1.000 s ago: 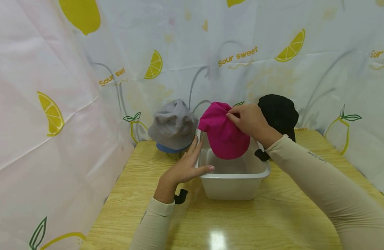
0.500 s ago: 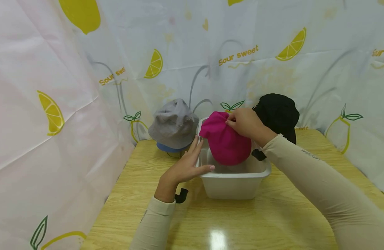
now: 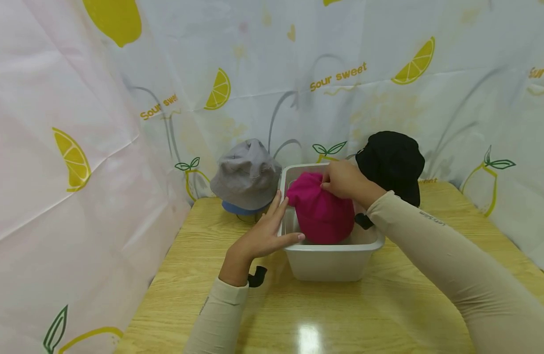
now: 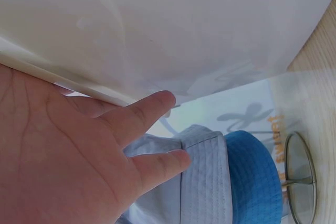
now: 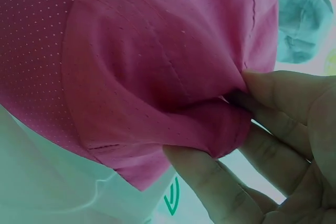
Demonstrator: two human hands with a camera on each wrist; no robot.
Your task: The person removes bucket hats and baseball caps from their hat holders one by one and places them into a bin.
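My right hand (image 3: 345, 182) pinches the crown of a bright pink cap (image 3: 322, 214), which hangs inside a white plastic tub (image 3: 327, 264) with its brim toward me. In the right wrist view the cloth of the pink cap (image 5: 173, 61) is bunched between thumb and fingers. My left hand (image 3: 265, 233) lies along the tub's left rim, fingers spread and straight, thumb over the near corner. In the left wrist view the open left palm (image 4: 68, 145) is against the outside of the tub wall (image 4: 173, 30).
Left of the tub, a grey bucket hat (image 3: 247, 177) sits over a blue one (image 3: 241, 210) on a wire stand (image 4: 300, 182). A black cap (image 3: 392, 164) stands at the back right. The wooden table (image 3: 201, 246) meets printed curtains (image 3: 254, 59) behind and at left.
My right hand has lowered the pink cap from above the tub down into it, uncovering the tub's back rim. The left hand has stayed on the tub's left side.
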